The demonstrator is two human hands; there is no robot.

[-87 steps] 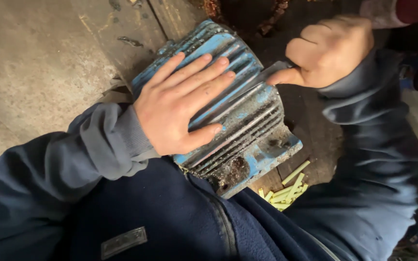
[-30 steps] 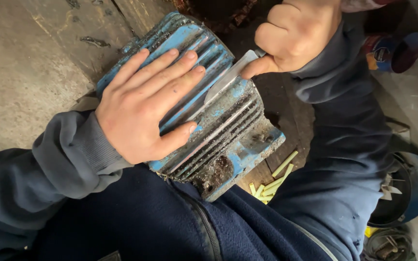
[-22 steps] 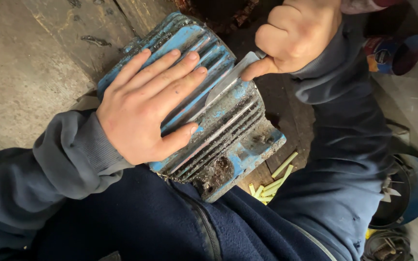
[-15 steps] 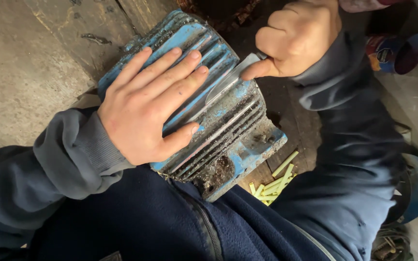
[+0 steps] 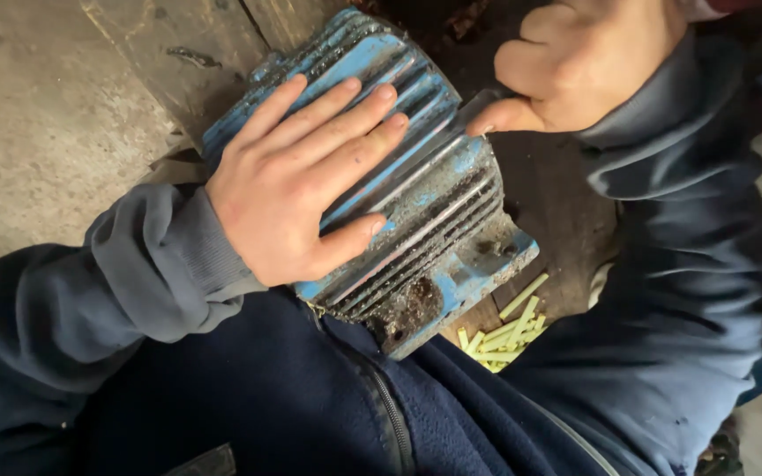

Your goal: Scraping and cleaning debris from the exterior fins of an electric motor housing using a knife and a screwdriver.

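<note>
A worn blue motor housing [image 5: 438, 220] with cooling ribs and a dirty mounting foot lies tilted against my lap. My left hand [image 5: 297, 181] lies flat on its ribbed top, fingers spread and thumb down along the side. My right hand [image 5: 584, 57] is curled into a fist at the housing's upper right edge, with the thumb tip touching the metal. Whatever the fist may enclose is hidden. Both arms are in dark blue fleece sleeves.
Several pale yellow-green strips [image 5: 504, 330] lie on a dark wooden board [image 5: 557, 211] just below the housing's foot. Grey concrete floor [image 5: 37, 115] fills the upper left. My zipped blue jacket [image 5: 328, 405] covers the bottom of the view.
Over the earlier frames the view has shifted slightly. Both hands keep their places on the housing, the right fist only nudging a little at the edge.
</note>
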